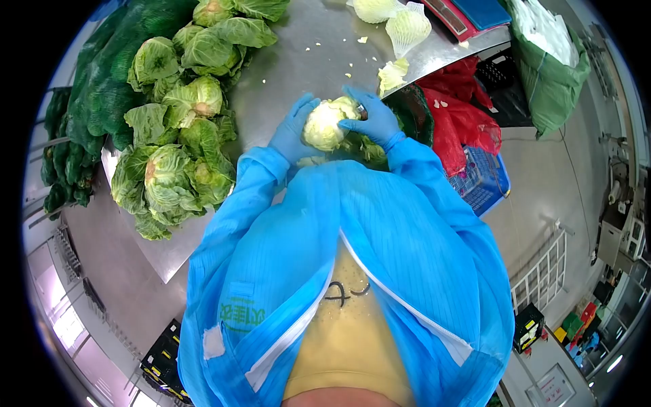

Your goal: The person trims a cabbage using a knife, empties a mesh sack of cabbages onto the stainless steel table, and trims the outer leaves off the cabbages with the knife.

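Between my two blue-gloved hands is a pale, trimmed cabbage (327, 124), held at the near edge of the metal table (291, 57). My left hand (296, 129) is wrapped against the cabbage's left side. On the right side, my right hand (373, 121) presses it with the thumb across its face; a small dark object shows at the fingers, too hidden to name. Loose green leaves (369, 150) lie below my right hand. Leafy untrimmed cabbages (168, 178) are heaped on the table to the left.
Netted cabbages (408, 28), leaf scraps (392, 74) and a red-and-blue item (468, 15) lie at the far right. Beside the table are red mesh bags (456, 122), a blue crate (483, 180) and a green sack (553, 74). Green net sacks (108, 74) stand at the left.
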`<state>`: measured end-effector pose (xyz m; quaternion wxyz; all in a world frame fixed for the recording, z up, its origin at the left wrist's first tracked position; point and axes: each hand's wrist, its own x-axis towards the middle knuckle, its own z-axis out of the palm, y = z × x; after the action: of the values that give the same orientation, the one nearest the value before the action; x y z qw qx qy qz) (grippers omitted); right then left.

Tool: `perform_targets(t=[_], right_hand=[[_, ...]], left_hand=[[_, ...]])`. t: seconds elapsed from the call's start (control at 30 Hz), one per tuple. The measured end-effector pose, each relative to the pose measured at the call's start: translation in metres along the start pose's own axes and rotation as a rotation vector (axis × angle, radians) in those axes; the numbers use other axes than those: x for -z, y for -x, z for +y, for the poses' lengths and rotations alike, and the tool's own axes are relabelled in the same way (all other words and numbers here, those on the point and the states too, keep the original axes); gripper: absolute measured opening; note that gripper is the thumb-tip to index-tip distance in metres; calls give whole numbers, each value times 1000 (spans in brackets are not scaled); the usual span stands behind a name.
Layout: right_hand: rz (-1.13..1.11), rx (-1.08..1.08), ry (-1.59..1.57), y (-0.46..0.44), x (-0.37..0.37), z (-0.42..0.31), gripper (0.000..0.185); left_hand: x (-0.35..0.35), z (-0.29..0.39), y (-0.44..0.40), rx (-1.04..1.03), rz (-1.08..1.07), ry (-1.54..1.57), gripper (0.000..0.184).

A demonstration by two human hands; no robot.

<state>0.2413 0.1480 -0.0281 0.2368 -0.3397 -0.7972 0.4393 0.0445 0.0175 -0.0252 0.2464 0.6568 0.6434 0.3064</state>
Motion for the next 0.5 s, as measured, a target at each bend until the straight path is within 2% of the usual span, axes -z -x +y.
perform_targets(t=[0.03,0.1,0.17,0.2,0.33,0.5], right_hand=[[-90,-9,-44,-7,-2,12,70],[-187,-19,-93,-12,2,6,69],[-220,-205,13,-13,15,0,55],[-84,-213,8,-15,9,15,42],[-28,-247,27,-4,22,28,31],[72,-427,46,10,29,36,30]], left_hand=[[3,2,-1,0,5,-3,106],[9,6,1,122,-77,245,101],[0,3,3,81,-46,250,97],[-4,4,1,33,-18,255,93],[-8,12,2,-11,-21,215,90],[-22,10,5,-36,36,508,86]])
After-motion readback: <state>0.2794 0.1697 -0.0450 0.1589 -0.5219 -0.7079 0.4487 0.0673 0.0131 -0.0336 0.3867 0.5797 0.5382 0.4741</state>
